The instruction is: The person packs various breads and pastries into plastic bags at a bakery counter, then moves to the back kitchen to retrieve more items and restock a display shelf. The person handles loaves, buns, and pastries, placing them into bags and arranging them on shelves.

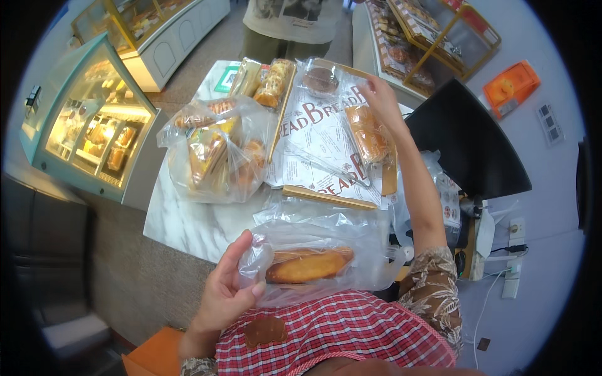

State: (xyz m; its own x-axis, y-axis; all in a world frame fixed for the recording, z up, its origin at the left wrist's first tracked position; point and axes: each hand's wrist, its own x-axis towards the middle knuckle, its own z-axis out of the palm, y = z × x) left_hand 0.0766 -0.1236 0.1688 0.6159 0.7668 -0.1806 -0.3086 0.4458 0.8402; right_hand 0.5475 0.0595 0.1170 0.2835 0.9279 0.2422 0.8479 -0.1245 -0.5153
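My left hand (230, 282) grips the gathered edge of a clear plastic bag (376, 263), with a browned long bread (308, 265) inside it, close to my apron. Over the far right part of a paper-lined wooden tray (329, 197) is my right hand (382, 101), fingers curled beside wrapped bread rolls (369, 134); whether it pinches anything cannot be told. Metal tongs (324, 168) lie on the paper. A dark round cake in a clear container (321, 80) sits at the tray's far end. Left of the tray rests another clear bag (218, 155) with several wrapped breads, including a sandwich.
Wrapped breads (273, 84) and a green card (228, 79) lie at the marble counter's (181, 225) far side. A black monitor (465, 141) and cables stand to the right. A lit display case (94, 127) is at left. Another person (291, 19) stands across the counter.
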